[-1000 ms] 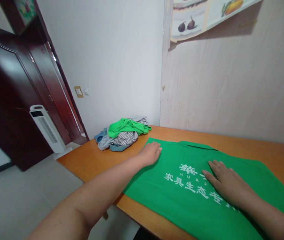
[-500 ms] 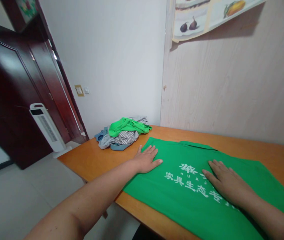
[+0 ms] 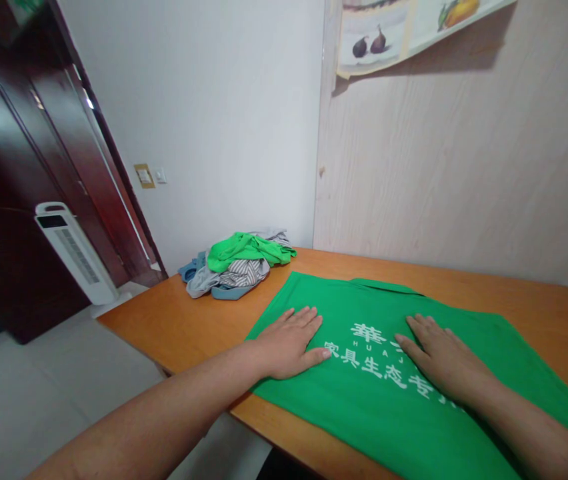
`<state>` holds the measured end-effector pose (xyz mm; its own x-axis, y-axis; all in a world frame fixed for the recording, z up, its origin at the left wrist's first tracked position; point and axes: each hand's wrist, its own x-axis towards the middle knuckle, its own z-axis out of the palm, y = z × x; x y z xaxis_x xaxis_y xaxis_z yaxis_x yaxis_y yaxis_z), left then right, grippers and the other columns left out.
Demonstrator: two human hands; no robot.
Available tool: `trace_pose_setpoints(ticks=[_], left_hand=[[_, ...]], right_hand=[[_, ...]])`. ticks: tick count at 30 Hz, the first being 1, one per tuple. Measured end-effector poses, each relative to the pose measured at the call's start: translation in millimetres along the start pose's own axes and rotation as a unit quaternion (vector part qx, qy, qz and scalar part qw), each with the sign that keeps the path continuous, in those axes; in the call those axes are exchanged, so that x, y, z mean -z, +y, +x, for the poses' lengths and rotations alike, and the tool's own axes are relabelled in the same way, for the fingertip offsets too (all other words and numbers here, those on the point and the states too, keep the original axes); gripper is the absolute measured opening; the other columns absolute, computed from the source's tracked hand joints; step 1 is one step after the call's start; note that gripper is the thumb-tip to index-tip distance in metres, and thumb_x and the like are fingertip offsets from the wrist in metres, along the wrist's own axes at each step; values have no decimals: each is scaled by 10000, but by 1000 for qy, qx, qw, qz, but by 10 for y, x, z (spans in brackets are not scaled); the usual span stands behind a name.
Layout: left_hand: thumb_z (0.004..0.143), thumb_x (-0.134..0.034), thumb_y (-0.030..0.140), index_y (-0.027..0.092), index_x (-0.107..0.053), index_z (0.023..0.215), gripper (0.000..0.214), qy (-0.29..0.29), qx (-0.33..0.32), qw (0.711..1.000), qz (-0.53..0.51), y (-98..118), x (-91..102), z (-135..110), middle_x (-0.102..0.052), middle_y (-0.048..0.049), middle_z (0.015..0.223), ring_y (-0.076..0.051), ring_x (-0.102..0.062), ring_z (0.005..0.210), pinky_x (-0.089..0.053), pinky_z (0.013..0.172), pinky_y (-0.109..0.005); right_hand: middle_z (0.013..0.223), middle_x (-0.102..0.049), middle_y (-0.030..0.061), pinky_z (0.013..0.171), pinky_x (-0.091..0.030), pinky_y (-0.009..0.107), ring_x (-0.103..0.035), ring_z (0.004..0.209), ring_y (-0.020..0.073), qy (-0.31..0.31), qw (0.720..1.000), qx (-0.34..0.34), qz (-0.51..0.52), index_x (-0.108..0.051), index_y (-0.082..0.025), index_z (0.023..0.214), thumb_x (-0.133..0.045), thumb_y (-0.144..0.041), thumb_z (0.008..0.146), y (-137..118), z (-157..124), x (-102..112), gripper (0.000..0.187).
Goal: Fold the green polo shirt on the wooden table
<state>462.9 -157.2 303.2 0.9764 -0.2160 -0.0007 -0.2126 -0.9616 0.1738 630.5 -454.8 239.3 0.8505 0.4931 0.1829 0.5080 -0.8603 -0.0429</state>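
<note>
A green shirt (image 3: 344, 413) with white printed characters lies spread flat on the wooden table, its collar edge toward the wall. My left hand (image 3: 289, 343) rests flat on the shirt's left part, fingers stretched out and thumb beside the print. Over the right part of the lettering lies my right hand (image 3: 444, 357), also flat with fingers extended, covering some of the characters. Neither hand grips the cloth.
A heap of crumpled clothes (image 3: 239, 263), green, grey, striped and blue, sits at the table's back left. The wooden table (image 3: 149, 320) meets the wall behind. A white tower fan (image 3: 77, 253) stands on the floor near a dark red door (image 3: 9, 200).
My left hand has slid nearer to me along the shirt's left side. My right hand stays at about the same place on the print. The view has shifted slightly.
</note>
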Motion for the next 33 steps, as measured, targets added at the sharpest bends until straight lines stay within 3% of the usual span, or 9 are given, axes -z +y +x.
trace_pose_setpoints(ticks=[11,15,18,22,26,29,33], left_hand=[[812,-298,854,221,-109,1570,1006,-30,-13,999,-1,-24,38,-15,-24,-80,1618,-280,-32,1492,-54,1201,-472],[798,-321,861,210,-139,1568,1025,-43,-4,999,-8,-24,65,12,-40,-84,1617,-294,-39,1490,-79,1202,-475],[843,-285,826,186,-246,1547,952,-46,16,999,-12,1,105,92,-142,-112,1607,-301,-125,1481,-154,1194,-462],[921,-262,731,150,-409,1470,813,-9,-8,1000,-21,83,141,364,-336,-151,1547,-300,-304,1430,-267,1160,-428],[953,-321,644,108,-479,1402,717,30,-56,998,-21,161,90,806,-441,-179,1482,-305,-376,1393,-315,1134,-419],[955,-340,617,137,-497,1384,663,51,-65,997,-12,165,0,1111,-441,-156,1489,-286,-371,1397,-302,1141,-408],[930,-307,674,165,-456,1419,722,34,-12,999,9,85,-121,1332,-373,-144,1535,-317,-328,1415,-282,1139,-481]], right_hand=[[1543,-353,149,1162,-245,499,-266,1440,306,-3,1000,-6,11,-427,-98,1457,-232,-626,933,-50,-17,28,769],[1534,-368,161,1159,-243,506,-270,1438,312,-6,1000,-9,22,-436,-98,1451,-247,-623,936,-70,-11,43,759],[1539,-355,163,1161,-238,503,-262,1442,310,-9,1000,-11,24,-424,-89,1459,-244,-612,943,-99,-8,65,756],[1551,-335,149,1168,-220,490,-238,1450,303,-20,999,-19,17,-411,-95,1469,-252,-604,944,-127,-5,79,749],[1558,-321,150,1175,-194,487,-228,1454,304,-27,999,-23,20,-402,-101,1477,-276,-617,933,-126,4,72,760],[1561,-313,147,1180,-179,485,-222,1457,298,-29,999,-23,27,-402,-102,1477,-275,-617,933,-129,3,81,760],[1566,-302,136,1184,-168,478,-213,1460,290,-34,999,-28,27,-395,-101,1482,-265,-627,930,-145,-2,98,773]])
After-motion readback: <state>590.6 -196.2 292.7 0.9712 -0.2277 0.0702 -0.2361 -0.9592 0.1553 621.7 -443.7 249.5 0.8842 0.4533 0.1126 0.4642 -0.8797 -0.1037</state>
